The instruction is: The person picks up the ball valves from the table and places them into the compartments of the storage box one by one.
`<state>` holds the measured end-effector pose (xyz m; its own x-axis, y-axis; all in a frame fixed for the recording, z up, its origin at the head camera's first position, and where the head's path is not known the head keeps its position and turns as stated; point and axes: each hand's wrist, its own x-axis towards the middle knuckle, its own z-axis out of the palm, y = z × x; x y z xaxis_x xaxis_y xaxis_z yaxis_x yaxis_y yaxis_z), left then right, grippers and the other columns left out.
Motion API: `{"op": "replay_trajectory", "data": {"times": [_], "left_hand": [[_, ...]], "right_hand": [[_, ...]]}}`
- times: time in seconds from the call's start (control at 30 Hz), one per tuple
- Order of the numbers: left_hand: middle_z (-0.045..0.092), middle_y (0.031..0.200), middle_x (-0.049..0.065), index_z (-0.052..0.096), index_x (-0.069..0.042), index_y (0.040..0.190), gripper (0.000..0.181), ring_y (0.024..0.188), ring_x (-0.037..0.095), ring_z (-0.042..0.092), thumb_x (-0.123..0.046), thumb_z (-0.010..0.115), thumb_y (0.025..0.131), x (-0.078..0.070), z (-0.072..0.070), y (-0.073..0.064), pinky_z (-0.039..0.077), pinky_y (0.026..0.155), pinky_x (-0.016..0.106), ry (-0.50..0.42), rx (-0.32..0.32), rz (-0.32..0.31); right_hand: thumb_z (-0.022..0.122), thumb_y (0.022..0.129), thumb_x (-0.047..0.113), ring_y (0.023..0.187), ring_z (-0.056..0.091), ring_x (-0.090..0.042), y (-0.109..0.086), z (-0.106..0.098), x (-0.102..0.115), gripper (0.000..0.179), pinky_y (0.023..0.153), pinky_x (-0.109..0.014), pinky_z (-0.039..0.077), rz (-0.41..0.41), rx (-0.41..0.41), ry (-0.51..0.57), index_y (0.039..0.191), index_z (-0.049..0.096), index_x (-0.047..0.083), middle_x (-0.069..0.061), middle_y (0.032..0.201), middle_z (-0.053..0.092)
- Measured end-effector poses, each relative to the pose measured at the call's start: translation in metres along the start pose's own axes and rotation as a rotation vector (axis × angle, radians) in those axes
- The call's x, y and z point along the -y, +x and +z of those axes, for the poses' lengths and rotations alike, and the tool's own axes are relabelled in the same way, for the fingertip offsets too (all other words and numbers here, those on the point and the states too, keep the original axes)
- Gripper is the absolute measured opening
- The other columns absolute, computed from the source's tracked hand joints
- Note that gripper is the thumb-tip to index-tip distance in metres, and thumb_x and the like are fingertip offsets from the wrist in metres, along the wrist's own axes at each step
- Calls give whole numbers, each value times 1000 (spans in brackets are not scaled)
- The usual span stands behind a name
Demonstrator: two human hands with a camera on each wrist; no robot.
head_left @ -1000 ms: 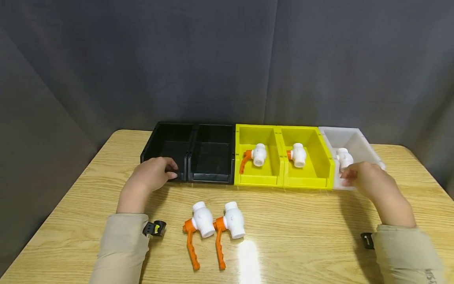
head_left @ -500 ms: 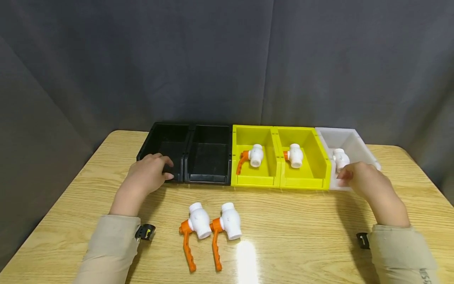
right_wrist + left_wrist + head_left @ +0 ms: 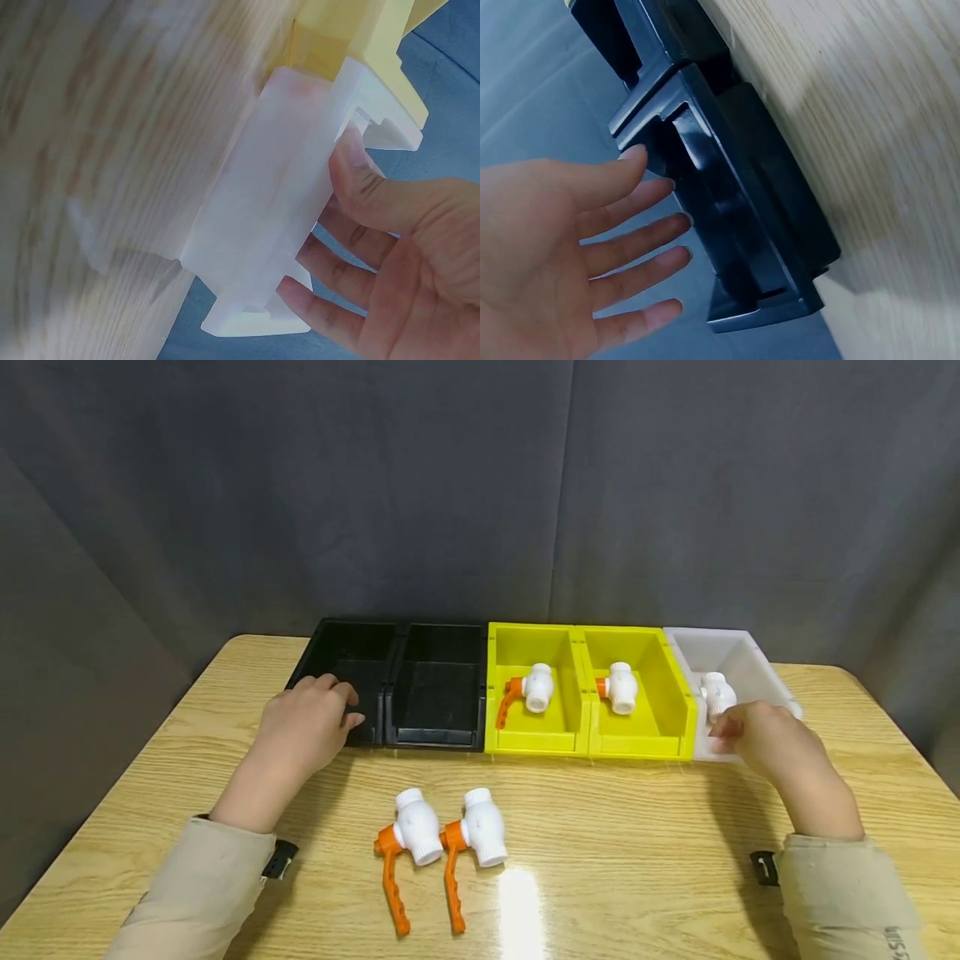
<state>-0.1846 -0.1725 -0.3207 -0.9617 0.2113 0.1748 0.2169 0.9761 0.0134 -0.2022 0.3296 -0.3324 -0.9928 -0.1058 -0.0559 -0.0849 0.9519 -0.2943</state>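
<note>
My left hand (image 3: 307, 722) hovers over the front of the leftmost black bin (image 3: 360, 643); in the left wrist view its fingers are extended and hold nothing. At the front of the white bin (image 3: 723, 650) is my right hand (image 3: 776, 739), its fingers loosely bent. The right wrist view puts its thumb (image 3: 352, 161) right at that bin's front rim, with nothing visibly gripped. Just beyond the right fingertips, a white ball valve (image 3: 718, 693) lies in the bin, partly hidden by the hand. Two white ball valves (image 3: 418, 827) (image 3: 484, 828) with orange lever handles lie side by side on the table.
Between the hands stand a second black bin (image 3: 442, 643) and two yellow bins (image 3: 536, 744) (image 3: 641, 747), all in one row. Each yellow bin bears a ball valve (image 3: 537, 687) (image 3: 622, 688) with orange parts. A dark curtain (image 3: 450, 493) hangs behind the wooden table (image 3: 600, 843).
My left hand has moved slightly up and left, further over the black bin, its forearm swinging outward. The right hand stays at the white bin. The head view has shifted slightly.
</note>
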Motion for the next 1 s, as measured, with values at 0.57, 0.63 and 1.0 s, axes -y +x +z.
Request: {"op": "replay_trajectory", "data": {"times": [0.57,0.63,1.0], "left_hand": [[66,88,11,72,-5,90,12,80,31,61,-17,75,88,-15,-5,-25,54,64,46,-1,-217,60],[66,88,10,72,-5,90,12,80,30,60,-17,75,88,-17,-5,-27,54,64,45,-1,-218,74],[66,89,7,73,-6,92,12,80,27,61,-16,76,88,-24,-1,-39,55,67,42,16,-241,185]], "right_hand": [[75,84,7,84,57,-35,-1,0,0,3,65,-50,44,-1,-9,19,85,72,9,-13,90,68],[75,84,7,84,57,-34,-1,0,0,4,65,-50,44,-1,-10,22,85,72,9,-13,90,68],[75,85,8,82,57,-34,0,1,0,4,64,-49,44,-3,-5,14,86,72,8,-11,87,66]]}}
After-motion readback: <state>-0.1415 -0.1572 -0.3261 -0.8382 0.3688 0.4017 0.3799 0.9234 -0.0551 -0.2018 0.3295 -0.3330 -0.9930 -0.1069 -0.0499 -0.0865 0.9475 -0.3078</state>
